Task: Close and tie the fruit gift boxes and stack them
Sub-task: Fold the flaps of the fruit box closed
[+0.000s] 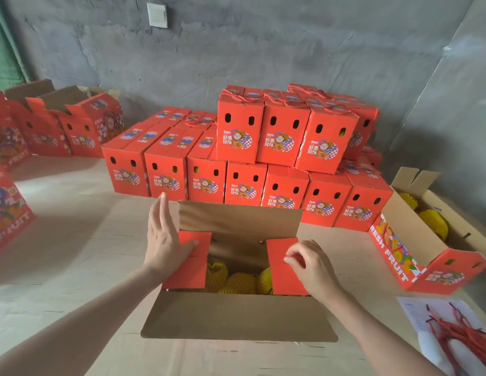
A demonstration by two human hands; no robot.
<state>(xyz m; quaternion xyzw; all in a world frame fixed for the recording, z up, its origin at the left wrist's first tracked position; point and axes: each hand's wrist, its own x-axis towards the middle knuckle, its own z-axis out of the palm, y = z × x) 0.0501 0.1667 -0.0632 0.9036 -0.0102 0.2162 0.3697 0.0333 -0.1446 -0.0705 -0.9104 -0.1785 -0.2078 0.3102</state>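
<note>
Folding in the side flaps of the open gift box at 6 o'clock on the tabletop; netted yellow fruit shows between them. Left hand lies flat on the left flap, fingers straight, released. Right hand is on the right flap, fingers curled; whether pinching or only pressing, cannot tell. Long flaps stand unfolded, no cord on. Red cords at 4 o'clock. Closed stack at 12 o'clock, two tiers. Open boxes at 3 and 10 o'clock look undone.

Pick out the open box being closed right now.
The nearest box, centre foreground: left hand and right hand rest on its red side flaps. Other open boxes lie untouched.
</note>
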